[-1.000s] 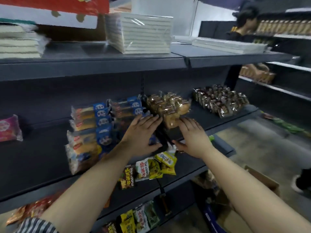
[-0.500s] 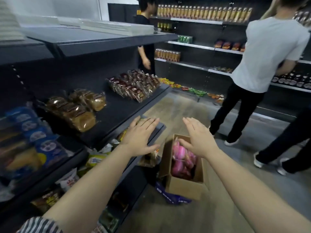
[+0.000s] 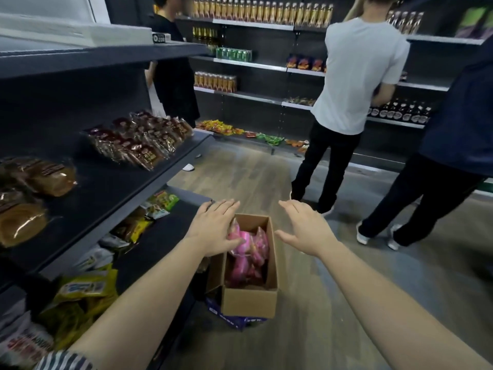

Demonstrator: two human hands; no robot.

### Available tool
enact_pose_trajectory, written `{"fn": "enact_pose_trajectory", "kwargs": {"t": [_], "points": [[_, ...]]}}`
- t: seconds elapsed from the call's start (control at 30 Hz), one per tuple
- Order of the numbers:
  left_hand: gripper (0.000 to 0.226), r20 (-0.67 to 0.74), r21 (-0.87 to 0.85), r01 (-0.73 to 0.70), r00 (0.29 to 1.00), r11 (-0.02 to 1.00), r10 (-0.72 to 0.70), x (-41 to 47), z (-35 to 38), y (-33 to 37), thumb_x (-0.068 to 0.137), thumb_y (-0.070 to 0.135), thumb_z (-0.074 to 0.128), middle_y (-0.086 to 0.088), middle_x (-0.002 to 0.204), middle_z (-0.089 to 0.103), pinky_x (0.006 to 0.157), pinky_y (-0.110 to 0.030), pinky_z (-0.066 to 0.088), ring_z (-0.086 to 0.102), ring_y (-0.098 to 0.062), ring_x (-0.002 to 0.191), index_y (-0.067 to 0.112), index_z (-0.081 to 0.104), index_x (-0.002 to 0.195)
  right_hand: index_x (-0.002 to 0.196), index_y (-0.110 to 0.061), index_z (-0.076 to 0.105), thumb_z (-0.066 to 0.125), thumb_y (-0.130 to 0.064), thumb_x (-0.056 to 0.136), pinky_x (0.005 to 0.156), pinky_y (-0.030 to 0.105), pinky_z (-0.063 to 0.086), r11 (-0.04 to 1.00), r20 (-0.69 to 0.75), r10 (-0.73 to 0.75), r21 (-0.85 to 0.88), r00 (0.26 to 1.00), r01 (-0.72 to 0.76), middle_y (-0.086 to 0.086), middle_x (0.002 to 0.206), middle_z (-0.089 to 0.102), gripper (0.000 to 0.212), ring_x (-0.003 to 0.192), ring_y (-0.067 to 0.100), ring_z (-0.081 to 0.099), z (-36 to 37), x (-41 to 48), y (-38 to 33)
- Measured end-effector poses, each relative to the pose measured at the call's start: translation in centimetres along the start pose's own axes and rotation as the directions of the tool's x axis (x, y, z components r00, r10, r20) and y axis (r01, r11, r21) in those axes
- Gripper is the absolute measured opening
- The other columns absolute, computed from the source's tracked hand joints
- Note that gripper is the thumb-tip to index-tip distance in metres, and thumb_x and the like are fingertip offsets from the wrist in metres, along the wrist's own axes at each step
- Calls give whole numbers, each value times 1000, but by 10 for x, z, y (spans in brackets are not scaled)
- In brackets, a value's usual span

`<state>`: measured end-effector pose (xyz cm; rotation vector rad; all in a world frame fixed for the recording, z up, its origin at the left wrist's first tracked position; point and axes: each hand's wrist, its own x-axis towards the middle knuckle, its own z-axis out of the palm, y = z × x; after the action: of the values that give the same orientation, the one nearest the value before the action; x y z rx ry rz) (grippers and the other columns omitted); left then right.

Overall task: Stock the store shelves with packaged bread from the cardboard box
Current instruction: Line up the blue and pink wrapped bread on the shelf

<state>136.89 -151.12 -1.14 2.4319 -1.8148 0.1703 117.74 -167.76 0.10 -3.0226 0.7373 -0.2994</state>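
**Hand Position Relative to the Box**

The cardboard box [image 3: 248, 303] stands on the floor [image 3: 306, 303], directly below and in front of the person, just beside the lower shelving. Its long axis runs away from the person, parallel to the shelf fronts. The top is open.

Both hands are spread flat, palms down, fingers straight, and hold nothing. The left hand [image 3: 213, 228] hangs over the box's left rim, and its thumb overlaps the contents in this view; contact cannot be confirmed. The right hand [image 3: 306, 231] hangs to the right of the box, over bare floor. The left hand is therefore the nearer one for a reach into the box.

Contents: the box holds pink packs [image 3: 248, 252], loosely piled towards the far and middle sections. The count cannot be determined.

Destination: the middle shelf [image 3: 120, 188] lies to the left of the box and higher. It carries brown loaves [image 3: 50, 177] and dark-wrapped packs [image 3: 141, 140], with bare shelf between them.
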Motion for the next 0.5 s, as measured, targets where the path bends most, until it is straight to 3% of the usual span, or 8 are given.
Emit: {"fn": "enact_pose_trajectory", "kwargs": {"t": [0.23,0.5], "points": [[91,244,-103,120,965,987,-92,29,27,16,83,68,54,3,159,27,112,-43,23,28,-19,144,23,20,155,149,-21,28,58,-50,88,99,37,44,997,186,26,73,982,-40,0,147,38,74,131,22,41,22,5,31],[83,310,-130,222,935,966,-173,33,52,25,85,63,56,0,149,41,108,-43,30,41,-24,135,26,25,153,148,-19,32,61,-49,86,103,38,42,993,311,10,111,951,-47,3,145,42,75,131,23,41,52,12,49]]}}
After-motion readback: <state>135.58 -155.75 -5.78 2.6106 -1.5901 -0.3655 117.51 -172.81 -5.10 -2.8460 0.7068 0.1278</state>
